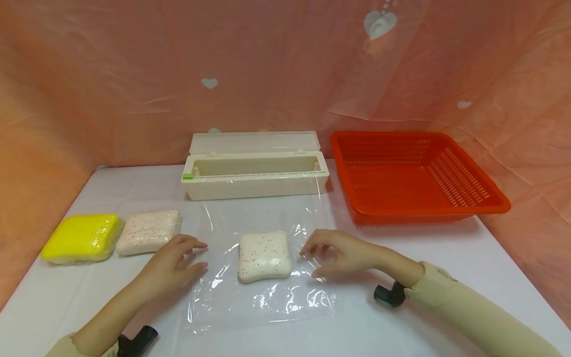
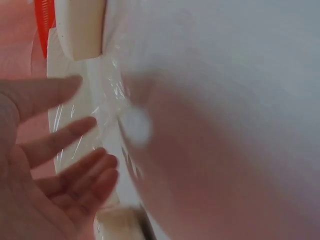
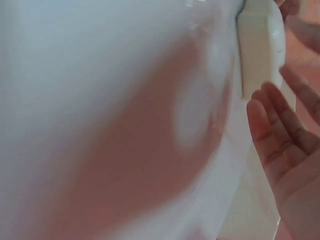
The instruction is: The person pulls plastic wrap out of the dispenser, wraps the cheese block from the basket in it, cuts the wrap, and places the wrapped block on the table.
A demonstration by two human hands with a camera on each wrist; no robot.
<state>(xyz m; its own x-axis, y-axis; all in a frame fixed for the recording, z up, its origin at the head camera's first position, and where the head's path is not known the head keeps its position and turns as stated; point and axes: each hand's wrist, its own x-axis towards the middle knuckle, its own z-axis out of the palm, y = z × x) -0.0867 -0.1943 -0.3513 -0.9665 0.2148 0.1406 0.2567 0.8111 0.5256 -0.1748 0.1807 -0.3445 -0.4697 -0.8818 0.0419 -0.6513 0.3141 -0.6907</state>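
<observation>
A cream, red-speckled, cushion-shaped block (image 1: 264,255) lies on a sheet of clear plastic wrap (image 1: 223,302) spread over the table. My left hand (image 1: 171,267) hovers by the sheet's left edge, its fingers loosely bent and holding nothing. On the opposite side, my right hand (image 1: 341,252) is over the sheet's right edge, also with relaxed fingers and nothing in them. Whether either hand touches the wrap, I cannot tell. In the left wrist view, spread fingers (image 2: 60,142) show beside the wrap. The right wrist view has the fingers (image 3: 282,130) near the block's side.
Behind the sheet stands a white wrap dispenser box (image 1: 254,187) with its lid raised and the film reaching its front. A red basket (image 1: 424,214) sits at the back right. To the left lie a wrapped yellow block (image 1: 85,235) and a wrapped speckled block (image 1: 149,230).
</observation>
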